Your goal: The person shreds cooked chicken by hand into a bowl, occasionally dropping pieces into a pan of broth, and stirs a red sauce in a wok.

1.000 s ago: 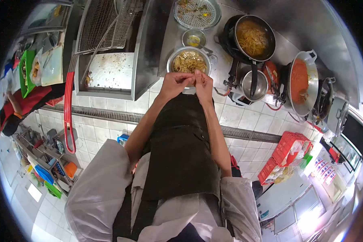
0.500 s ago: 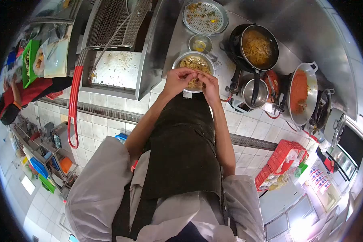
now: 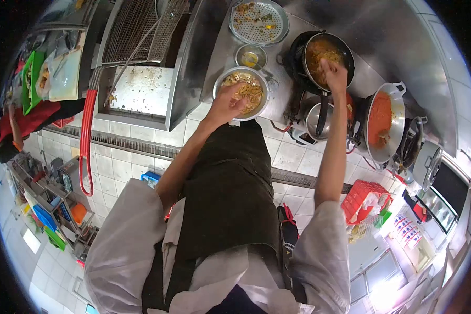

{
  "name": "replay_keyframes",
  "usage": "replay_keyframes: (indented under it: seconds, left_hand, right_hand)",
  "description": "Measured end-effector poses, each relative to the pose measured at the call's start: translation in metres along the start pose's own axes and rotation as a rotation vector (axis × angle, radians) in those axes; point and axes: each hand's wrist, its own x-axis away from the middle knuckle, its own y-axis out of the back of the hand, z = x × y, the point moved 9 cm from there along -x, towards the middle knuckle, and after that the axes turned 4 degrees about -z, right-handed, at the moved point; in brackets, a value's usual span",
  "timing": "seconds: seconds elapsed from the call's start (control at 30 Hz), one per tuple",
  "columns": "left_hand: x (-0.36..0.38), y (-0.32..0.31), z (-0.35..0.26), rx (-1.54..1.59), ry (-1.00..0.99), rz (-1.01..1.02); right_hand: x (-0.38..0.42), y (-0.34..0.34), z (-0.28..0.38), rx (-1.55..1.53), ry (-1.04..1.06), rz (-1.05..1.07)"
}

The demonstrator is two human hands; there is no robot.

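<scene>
My left hand (image 3: 228, 106) is at the near left side of a metal bowl (image 3: 218, 86) of pale brown shredded food (image 3: 252, 94). Its thumb and fingers are apart, and nothing shows between them. Over a dark frying pan (image 3: 349, 58) my right hand (image 3: 334, 73) points down, its fingers drawn together. Whatever is in those fingertips is too small to make out. Stringy brown food in liquid (image 3: 324, 51) fills the pan, partly hidden by that hand.
Behind the bowl stand a small bowl with yellow liquid (image 3: 250, 58) and a perforated tray (image 3: 240, 32). To the right are an empty saucepan (image 3: 314, 121) and a wide pan of red sauce (image 3: 380, 119). Fryer baskets (image 3: 133, 36) with red handles are at left. A co-worker's arm (image 3: 15, 125) shows far left.
My hands have come apart from their pinch above the bowl. The right hand moved right to the frying pan; the left stayed by the bowl. The view shifted slightly.
</scene>
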Motion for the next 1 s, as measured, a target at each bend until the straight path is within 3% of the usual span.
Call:
replay_keyframes:
  seconds: [0.13,0.23,0.33,0.43,0.53,0.57,0.7,0.83,0.93,1.0]
  left_hand:
    - [0.007,0.005,0.012,-0.075,-0.004,-0.009]
    - [0.008,0.010,0.015,-0.001,0.120,0.000]
    - [-0.001,0.009,0.010,0.079,0.053,-0.056]
    - [-0.009,0.002,-0.010,0.153,0.099,-0.030]
    - [-0.021,-0.007,-0.033,0.211,-0.138,-0.040]
    - [-0.019,-0.012,-0.032,0.271,0.099,0.039]
    - [-0.014,-0.020,-0.049,0.478,-0.038,0.093]
    - [0.003,-0.015,-0.015,0.378,0.139,0.045]
    - [0.015,-0.008,-0.012,0.234,-0.007,0.032]
    - [0.020,-0.002,-0.016,0.100,-0.086,-0.021]
  right_hand:
    - [-0.047,-0.002,-0.010,0.327,-0.064,0.079]
    - [-0.045,0.013,0.004,0.357,-0.068,0.101]
    - [-0.031,0.015,-0.002,0.013,-0.053,0.117]
    - [0.020,-0.014,0.025,-0.860,-0.203,0.298]
    - [0.080,-0.061,0.061,-1.011,-0.245,0.434]
    - [0.101,-0.076,0.071,-0.981,-0.234,0.443]
    - [0.155,-0.137,0.071,-0.856,-0.199,0.393]
    - [0.181,-0.176,0.048,-0.762,-0.234,0.321]
    - [0.190,-0.178,0.058,-0.575,-0.129,0.249]
    - [0.195,-0.188,0.050,-0.661,-0.184,0.252]
